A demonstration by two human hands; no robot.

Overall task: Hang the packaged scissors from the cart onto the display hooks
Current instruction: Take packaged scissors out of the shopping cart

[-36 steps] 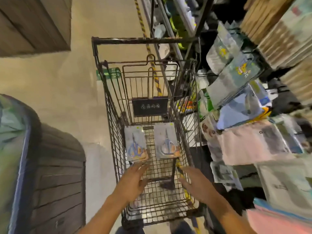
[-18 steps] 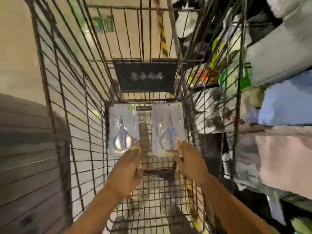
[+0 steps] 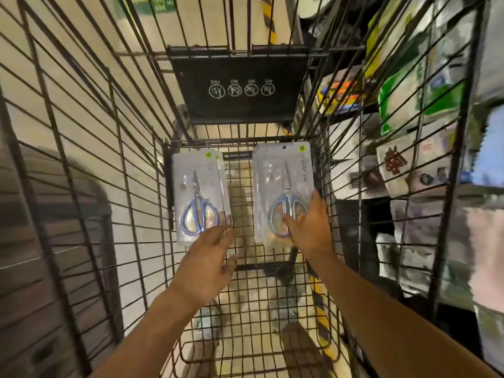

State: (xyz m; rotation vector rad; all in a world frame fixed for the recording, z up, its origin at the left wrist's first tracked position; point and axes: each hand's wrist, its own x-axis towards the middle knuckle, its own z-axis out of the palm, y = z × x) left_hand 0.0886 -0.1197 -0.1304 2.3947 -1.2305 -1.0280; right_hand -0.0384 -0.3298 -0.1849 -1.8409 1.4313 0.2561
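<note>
Right hand [image 3: 309, 227] on "LEAF" scissors pack [image 3: 283, 186]; placard [image 3: 237, 83] reads "YES, NO".

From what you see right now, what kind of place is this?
Most likely a retail store aisle. A wire shopping cart holds two packaged scissors, and shelves of packaged goods stand to its right.

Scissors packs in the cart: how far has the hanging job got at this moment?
Nothing looks hung yet. Both packs lie flat on the cart floor. The right hand rests on the right scissors pack; the left hand reaches the bottom edge of the left scissors pack. Lifting both and hanging them on hooks remains.
</note>
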